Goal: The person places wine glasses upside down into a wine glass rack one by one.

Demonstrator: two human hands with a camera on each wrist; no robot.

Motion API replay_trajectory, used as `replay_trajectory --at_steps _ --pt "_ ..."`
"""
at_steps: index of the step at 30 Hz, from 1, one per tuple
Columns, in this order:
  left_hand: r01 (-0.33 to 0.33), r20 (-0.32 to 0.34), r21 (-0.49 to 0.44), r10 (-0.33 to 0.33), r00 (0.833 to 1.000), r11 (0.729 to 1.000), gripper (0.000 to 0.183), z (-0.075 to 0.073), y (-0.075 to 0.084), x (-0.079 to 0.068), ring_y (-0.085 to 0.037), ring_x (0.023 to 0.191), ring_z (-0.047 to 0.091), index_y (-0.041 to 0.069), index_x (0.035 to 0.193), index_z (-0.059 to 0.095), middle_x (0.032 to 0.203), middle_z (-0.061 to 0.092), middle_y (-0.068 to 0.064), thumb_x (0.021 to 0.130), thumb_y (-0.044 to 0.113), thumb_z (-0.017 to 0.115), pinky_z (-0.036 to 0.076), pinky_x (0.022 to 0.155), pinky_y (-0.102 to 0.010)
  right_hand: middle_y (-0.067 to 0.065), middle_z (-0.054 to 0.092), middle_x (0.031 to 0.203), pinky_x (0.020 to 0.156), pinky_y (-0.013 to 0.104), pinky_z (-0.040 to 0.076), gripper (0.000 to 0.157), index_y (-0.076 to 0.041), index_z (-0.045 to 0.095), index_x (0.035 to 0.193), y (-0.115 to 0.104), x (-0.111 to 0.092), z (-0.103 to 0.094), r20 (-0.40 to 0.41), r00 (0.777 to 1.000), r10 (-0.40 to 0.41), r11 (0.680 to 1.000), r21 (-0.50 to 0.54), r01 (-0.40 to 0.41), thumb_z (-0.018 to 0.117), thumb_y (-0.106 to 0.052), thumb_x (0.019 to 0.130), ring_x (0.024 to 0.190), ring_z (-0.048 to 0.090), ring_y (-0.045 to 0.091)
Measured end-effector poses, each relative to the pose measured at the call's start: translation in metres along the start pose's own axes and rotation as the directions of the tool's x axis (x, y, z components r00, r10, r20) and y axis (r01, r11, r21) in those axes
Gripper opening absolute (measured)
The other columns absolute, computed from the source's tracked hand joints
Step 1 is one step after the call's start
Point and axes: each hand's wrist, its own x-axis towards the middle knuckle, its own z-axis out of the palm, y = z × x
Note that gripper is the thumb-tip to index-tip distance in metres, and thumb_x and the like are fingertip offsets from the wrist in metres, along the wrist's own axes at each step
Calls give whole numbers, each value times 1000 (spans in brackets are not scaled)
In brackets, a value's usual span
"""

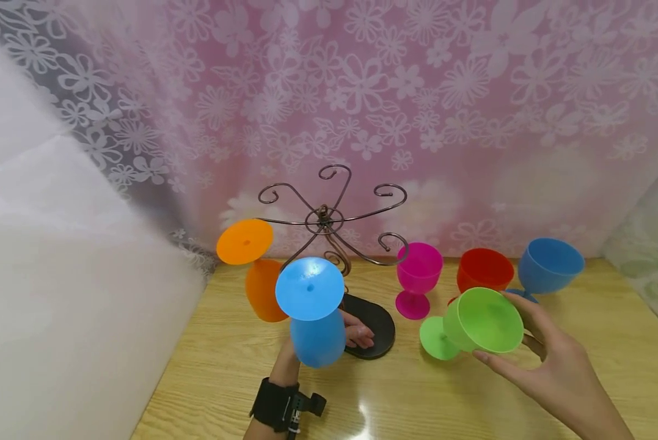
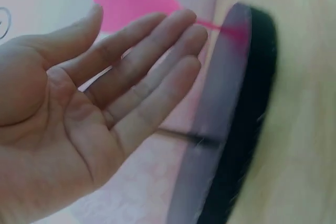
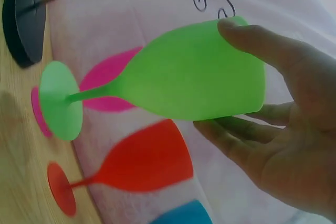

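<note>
The head camera looks forward and down from above the table's [image 1: 208, 391] near side, taking in its far edge and the curtain [image 1: 405, 91] behind. The left wrist camera sits close to the left fingers [image 2: 157, 100], low and rolled sideways, facing the black base [image 2: 244, 114]. The right wrist camera, also near and sideways, faces the green goblet [image 3: 199, 77]; both wrist views share the pink goblet [image 2: 134, 1].

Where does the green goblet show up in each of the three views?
Head: green goblet right of centre, lower half, tilted in the right hand.
Left wrist: not in this picture.
Right wrist: across the middle, foot toward the left, rim end toward the right.
Shared landmark: the black base, just right of centre in head, right of centre in left wrist, upper left in right wrist.
</note>
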Motion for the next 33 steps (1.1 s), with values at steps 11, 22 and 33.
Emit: replay_trajectory --at_steps 11,22,33 --pt "15 130 -55 -8 991 998 42 0 -73 28 -37 123 64 -10 133 61 130 64 -29 113 21 43 50 104 -50 3 60 136 93 8 47 106 -12 47 153 -18 18 31 -51 986 -156 972 171 162 94 12 60 119 56 8" --pt "-8 37 -421 27 999 907 59 37 -52 46 -52 141 37 -21 149 31 149 35 -44 114 26 33 39 115 -49 15 51 147 105 17 44 109 0 40 153 -14 20 43 -12 978 -209 929 309 202 88 24 58 134 50 14" --pt "-123 -169 -834 -36 985 538 33 71 -54 56 -16 122 62 15 133 59 124 69 -1 110 36 47 45 110 -36 13 51 145 102 19 46 115 -3 39 154 -9 20 47 51 958 -283 926 276 259 93 19 55 134 52 11"
